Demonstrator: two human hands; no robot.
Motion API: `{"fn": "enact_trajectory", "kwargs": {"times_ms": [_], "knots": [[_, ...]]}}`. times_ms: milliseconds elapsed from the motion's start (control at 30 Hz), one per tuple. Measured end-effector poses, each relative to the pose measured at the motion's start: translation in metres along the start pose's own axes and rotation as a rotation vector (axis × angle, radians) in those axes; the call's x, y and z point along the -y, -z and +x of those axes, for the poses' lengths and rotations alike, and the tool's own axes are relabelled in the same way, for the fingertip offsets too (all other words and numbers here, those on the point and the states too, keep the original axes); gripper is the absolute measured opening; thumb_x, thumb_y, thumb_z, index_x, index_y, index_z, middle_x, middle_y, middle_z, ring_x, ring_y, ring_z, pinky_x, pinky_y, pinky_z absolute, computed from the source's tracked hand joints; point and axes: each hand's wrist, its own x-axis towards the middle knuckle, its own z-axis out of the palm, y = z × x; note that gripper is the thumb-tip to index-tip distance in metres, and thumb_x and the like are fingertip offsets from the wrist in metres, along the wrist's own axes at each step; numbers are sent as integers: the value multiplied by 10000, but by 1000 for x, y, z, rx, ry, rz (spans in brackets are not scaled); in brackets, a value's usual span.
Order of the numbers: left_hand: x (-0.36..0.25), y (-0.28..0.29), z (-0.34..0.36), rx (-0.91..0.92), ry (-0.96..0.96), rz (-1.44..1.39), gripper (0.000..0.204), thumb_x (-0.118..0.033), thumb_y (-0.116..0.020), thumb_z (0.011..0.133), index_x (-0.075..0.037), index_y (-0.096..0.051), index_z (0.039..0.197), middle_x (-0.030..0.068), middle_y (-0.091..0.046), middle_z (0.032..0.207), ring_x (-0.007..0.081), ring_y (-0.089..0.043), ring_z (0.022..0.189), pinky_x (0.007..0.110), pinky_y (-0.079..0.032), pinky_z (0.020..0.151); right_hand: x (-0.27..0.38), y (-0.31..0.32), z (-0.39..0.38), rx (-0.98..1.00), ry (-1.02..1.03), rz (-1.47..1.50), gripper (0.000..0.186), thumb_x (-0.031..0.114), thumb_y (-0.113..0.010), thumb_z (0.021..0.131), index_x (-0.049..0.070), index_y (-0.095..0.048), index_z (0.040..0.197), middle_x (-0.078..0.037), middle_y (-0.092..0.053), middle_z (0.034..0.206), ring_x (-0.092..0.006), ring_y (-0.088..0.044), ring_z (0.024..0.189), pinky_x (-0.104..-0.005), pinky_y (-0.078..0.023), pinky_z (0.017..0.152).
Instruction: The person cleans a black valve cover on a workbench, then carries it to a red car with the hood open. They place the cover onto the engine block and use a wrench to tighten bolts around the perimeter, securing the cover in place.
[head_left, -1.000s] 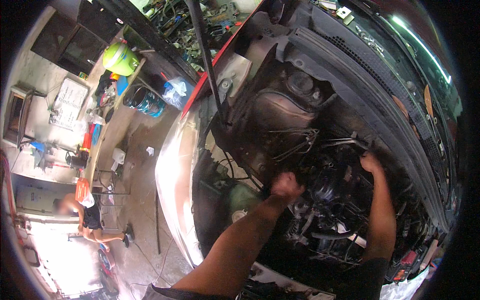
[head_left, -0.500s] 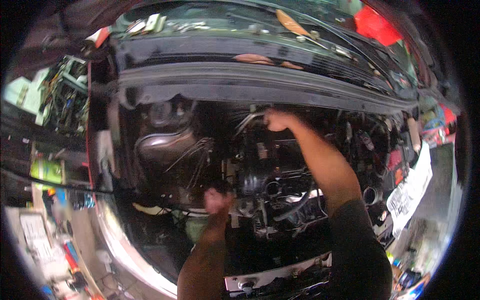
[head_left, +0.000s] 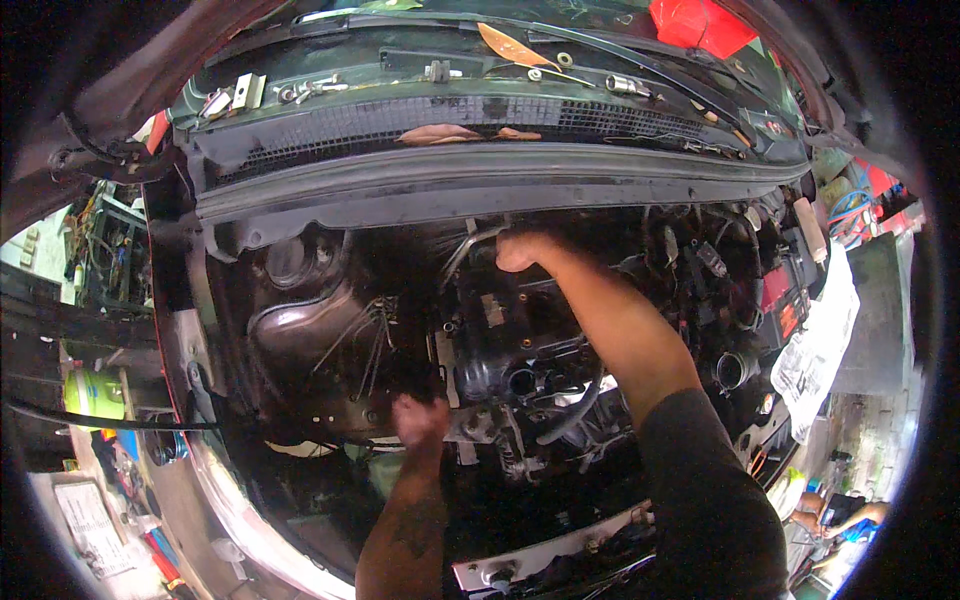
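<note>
An open car engine bay lies beneath my arms. My left hand (head_left: 420,418) reaches down at the near left side of the black engine (head_left: 485,345); its fingers are dark and hidden, so I cannot see their closing. At the back of the engine, my right hand (head_left: 517,251) is curled, with its fingertips out of sight, beside a bent metal pipe (head_left: 468,247). What it grips, if anything, is hidden. Thin metal lines (head_left: 378,335) run along the bay wall left of the engine. A round open duct (head_left: 733,370) sits right of my right forearm.
Sockets and small fittings (head_left: 625,86) lie along the windshield base, near a brown leaf (head_left: 505,45) and a red cloth-like item (head_left: 705,25). A printed white sheet (head_left: 820,345) drapes over the right fender. Part of another person (head_left: 850,515) shows at lower right.
The view has shifted, so the engine bay sits farther left in it, and the picture is sharper. Both hands stay at about the same spots on the engine.
</note>
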Motion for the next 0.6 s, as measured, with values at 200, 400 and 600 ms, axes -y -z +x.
{"fn": "enact_trajectory", "kwargs": {"times_ms": [200, 400, 600], "knots": [[1, 4, 3, 293, 168, -112, 752, -416, -721, 734, 69, -483, 1256, 257, -564, 1128, 432, -622, 908, 498, -539, 779, 37, 50, -114, -232, 95, 118, 380, 348, -601, 937, -11, -708, 994, -211, -703, 995, -362, -671, 919, -453, -524, 850], [1, -4, -3, -153, -60, -43, 605, -444, -740, 690, 36, -562, 1013, 192, -595, 917, 366, -623, 731, 460, -544, 639, -12, 124, -287, -716, -12, 714, 381, 363, -697, 903, -12, -704, 969, -168, -716, 864, -312, -689, 819, -416, -529, 766], [12, -18, -1, 156, -31, -164, 574, -400, -680, 809, 51, -540, 1134, 251, -596, 1002, 441, -615, 916, 508, -542, 738, -93, 171, -280, -926, -577, 34, 477, 439, -732, 826, -20, -681, 943, -257, -693, 935, -437, -663, 915, -487, -518, 851]]}}
